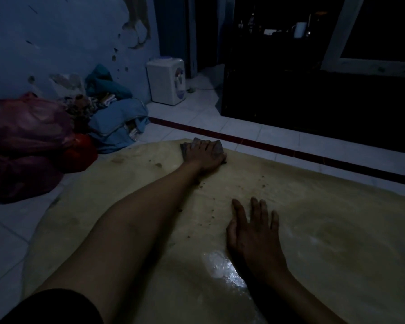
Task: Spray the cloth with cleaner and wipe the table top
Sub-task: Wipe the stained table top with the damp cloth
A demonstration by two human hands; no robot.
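The table top [325, 230] is a low, pale yellow surface that fills the lower frame, with dark crumbs scattered across its middle and a wet shiny patch near me. My left hand [205, 157] is stretched out to the far edge and presses flat on a grey cloth [218, 147], whose corners stick out on both sides of the fingers. My right hand [253, 232] lies palm down on the table, fingers spread, holding nothing. No spray bottle is in view.
Plastic bags [26, 146] and a heap of blue clothes [119, 122] lie on the white tiled floor at the left. A white water dispenser [167, 81] stands against the blue wall. A dark cabinet [313, 94] rises behind the table.
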